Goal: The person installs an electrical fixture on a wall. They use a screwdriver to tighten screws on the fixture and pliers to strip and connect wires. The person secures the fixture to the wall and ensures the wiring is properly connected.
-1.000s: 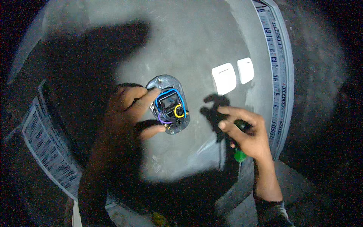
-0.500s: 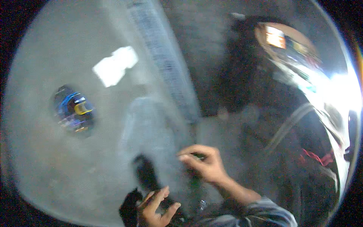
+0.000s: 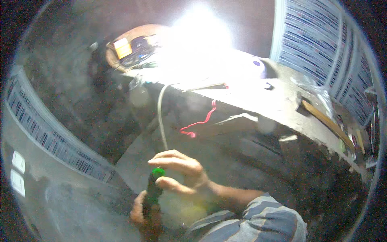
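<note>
Low in the head view, my left hand (image 3: 139,211) is wrapped round a dark, roughly cylindrical object (image 3: 152,197) that stands nearly upright. Its upper end is bright green (image 3: 158,172); what kind of thing it is I cannot tell. Just above and to the right of it is my right hand (image 3: 183,171), its fingers stretched out over the green end and the thumb beside it. A gap shows between those fingers and the green end. Whether the thumb touches it is unclear.
A ledge on the right bears a wooden-handled hammer (image 3: 324,121) and crumpled clear plastic (image 3: 316,90). Strong glare (image 3: 201,44) washes out its middle. A round tray (image 3: 111,54) holds assorted items. A red cord (image 3: 209,115) and a pale cable (image 3: 160,111) hang down in front.
The view has swung right, bringing the glaring ledge to the middle. My right hand has come over to the dark object at my left hand, and its green end now shows.
</note>
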A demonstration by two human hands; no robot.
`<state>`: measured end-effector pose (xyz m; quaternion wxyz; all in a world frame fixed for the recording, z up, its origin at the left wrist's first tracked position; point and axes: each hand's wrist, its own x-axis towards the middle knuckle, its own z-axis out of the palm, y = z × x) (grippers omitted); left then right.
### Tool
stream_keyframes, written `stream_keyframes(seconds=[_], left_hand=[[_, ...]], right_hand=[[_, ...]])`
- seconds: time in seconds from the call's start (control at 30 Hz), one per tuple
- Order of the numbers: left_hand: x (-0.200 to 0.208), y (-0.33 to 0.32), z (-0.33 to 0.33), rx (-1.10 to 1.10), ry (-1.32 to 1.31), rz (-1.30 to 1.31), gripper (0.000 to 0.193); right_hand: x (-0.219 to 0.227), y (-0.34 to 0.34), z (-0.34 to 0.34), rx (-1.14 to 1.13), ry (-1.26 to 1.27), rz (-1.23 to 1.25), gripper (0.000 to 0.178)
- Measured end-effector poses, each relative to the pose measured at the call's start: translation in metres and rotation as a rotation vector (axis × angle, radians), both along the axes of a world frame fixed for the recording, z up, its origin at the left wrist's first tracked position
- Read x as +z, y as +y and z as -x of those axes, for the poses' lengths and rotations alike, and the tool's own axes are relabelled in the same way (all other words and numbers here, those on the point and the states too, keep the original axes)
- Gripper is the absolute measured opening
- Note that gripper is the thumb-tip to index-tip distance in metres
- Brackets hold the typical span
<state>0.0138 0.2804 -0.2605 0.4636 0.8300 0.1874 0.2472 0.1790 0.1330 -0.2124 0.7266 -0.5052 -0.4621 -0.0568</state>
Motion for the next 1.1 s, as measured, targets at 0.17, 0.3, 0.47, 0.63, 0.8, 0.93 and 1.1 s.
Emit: stream_keyframes(seconds=[0.17,0.3,0.47,0.63,0.8,0.93,1.1], left_hand=[[0.085,-0.026,-0.085,-0.236,-0.361,-0.433,0.037],[0.131,-0.059,-0.162,-0.569,-0.561,-0.745,0.043],[0.155,-0.121,-0.254,-0.730,-0.652,-0.967,0.039],[0.150,-0.165,-0.318,-0.937,-0.507,-0.877,0.035],[0.132,-0.178,-0.343,-1.030,-0.378,-0.737,0.032],[0.126,-0.186,-0.353,-1.115,-0.162,-0.438,0.048],[0.120,-0.181,-0.354,-1.104,-0.385,-0.547,0.049]], right_hand=[[0.026,-0.112,-0.012,-0.476,-0.164,0.179,0.019],[0.025,-0.176,-0.009,-0.783,-0.298,0.139,0.013],[0.037,-0.242,0.015,-1.297,-0.144,0.249,0.028],[0.024,-0.281,0.007,-1.419,-0.264,0.291,0.028],[-0.009,-0.275,-0.011,-1.381,-0.317,-0.082,0.027],[-0.004,-0.261,-0.011,-1.195,-0.273,-0.214,0.027],[0.013,-0.238,-0.012,-1.072,-0.309,-0.171,0.023]])
